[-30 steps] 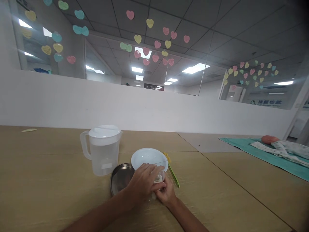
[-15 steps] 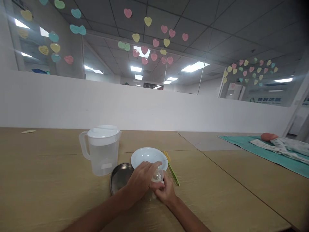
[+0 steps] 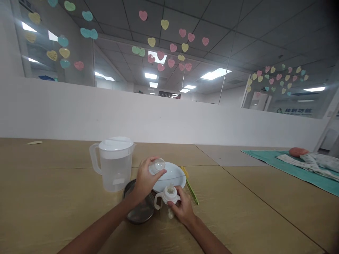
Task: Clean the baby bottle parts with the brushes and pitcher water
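Note:
My left hand (image 3: 146,178) is closed around a clear, domed bottle cap (image 3: 158,165), raised over the left side of a white bowl (image 3: 177,173). Lower and to the right, my right hand (image 3: 184,209) grips the white collar of a baby bottle top (image 3: 169,194). A clear teat points up from this top and a curved white handle sticks out on its left. Below the collar hangs a small pale piece; whether a bottle body is attached I cannot tell. Cap and teat are apart. Under my left wrist lies a metal tray (image 3: 140,212), partly hidden by my forearm.
A translucent lidded pitcher (image 3: 116,165) with water stands left of the bowl. A green-handled brush (image 3: 191,188) with a yellow head lies at the bowl's right. Far right, a teal mat (image 3: 261,155) bears white patterned cloth (image 3: 304,164). A low white wall (image 3: 164,118) borders the table's back.
My left hand has lifted the clear cap off the teat and moved it up and to the left. The bottle top in my right hand is now uncovered. The view has shifted slightly.

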### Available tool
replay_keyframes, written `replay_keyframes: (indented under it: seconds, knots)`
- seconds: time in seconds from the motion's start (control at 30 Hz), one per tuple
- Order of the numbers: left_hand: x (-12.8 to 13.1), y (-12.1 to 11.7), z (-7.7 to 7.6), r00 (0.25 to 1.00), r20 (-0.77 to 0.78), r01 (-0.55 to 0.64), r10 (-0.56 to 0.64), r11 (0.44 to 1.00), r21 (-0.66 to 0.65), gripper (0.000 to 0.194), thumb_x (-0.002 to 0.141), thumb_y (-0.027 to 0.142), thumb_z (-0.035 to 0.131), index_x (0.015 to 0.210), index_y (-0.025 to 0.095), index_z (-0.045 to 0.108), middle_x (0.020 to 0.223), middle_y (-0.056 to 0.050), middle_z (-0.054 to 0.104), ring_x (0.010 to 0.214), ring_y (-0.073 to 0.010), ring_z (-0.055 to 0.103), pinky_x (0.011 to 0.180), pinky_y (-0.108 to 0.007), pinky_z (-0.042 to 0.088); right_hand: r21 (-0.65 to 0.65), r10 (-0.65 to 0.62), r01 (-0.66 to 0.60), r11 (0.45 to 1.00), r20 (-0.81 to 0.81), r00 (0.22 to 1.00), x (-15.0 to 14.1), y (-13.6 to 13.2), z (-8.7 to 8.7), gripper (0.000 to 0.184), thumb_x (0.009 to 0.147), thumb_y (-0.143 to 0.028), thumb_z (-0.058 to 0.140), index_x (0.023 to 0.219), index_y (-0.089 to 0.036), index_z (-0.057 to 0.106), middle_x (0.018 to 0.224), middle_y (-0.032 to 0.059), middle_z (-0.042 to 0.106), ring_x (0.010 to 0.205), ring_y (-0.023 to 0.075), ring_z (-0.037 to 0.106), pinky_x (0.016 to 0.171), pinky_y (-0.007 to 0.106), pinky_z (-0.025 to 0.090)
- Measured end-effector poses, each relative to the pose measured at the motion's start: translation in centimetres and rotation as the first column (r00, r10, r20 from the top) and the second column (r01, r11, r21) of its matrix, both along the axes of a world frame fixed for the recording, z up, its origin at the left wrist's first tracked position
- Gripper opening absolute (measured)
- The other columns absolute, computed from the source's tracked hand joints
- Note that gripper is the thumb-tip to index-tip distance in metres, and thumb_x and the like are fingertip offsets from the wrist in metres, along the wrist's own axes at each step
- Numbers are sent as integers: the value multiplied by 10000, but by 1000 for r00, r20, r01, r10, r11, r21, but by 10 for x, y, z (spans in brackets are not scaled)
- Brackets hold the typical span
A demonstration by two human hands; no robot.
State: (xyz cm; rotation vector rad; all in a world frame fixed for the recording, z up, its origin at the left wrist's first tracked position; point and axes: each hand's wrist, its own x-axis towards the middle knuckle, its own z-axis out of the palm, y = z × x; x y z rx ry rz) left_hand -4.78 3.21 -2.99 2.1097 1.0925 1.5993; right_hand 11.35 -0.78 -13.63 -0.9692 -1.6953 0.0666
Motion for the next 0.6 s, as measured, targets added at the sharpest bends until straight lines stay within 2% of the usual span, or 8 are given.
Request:
replay_keyframes:
  seconds: [0.07, 0.13, 0.27, 0.43, 0.6]
  knots:
    - [-5, 14, -11, 989, -145, 2, 1, 1000, 24, 386, 668, 237, 669, 1038, 204, 563, 1070, -47, 594, 1042, -229, 497, 928, -428, 370, 2, 7, -7, 1000, 2, 1000, 0, 0, 0, 385, 772, -539, 499, 925, -186, 501, 736, 24, 636, 628, 169, 586, 560, 246, 425]
    - [-9, 26, -23, 958, -281, 60, -62, 998, -17, 410, 672, 195, 655, 1072, 194, 567, 1104, -60, 589, 1070, -234, 486, 952, -437, 352, 2, 13, -13, 1000, 1, 1000, 0, 0, 0, 387, 775, -537, 496, 933, -185, 500, 741, 26, 637, 635, 170, 589, 563, 245, 427]
    - [-10, 39, -43, 903, -372, 165, -216, 973, -164, 452, 718, 218, 616, 1158, 159, 527, 1176, -96, 557, 1099, -225, 486, 966, -401, 357, -3, 21, -21, 1000, 7, 1000, 0, 0, 0, 382, 782, -526, 493, 948, -182, 501, 762, 32, 642, 658, 172, 593, 585, 245, 433]
    - [-9, 42, -51, 823, -498, 197, -274, 959, -201, 509, 778, 358, 562, 1242, 176, 461, 1219, -93, 527, 1135, -231, 452, 989, -387, 327, -7, 36, -36, 999, 17, 999, 1, 0, 0, 372, 788, -508, 492, 971, -183, 500, 784, 27, 647, 675, 166, 598, 603, 238, 435]
    - [-14, 41, -52, 755, -578, 217, -309, 950, -224, 584, 860, 482, 393, 1347, 169, 315, 1299, -99, 462, 1210, -227, 378, 1030, -391, 254, -2, 35, -35, 999, 20, 999, 1, 0, 1, 379, 797, -516, 476, 982, -186, 499, 803, 30, 647, 690, 168, 597, 615, 242, 436]
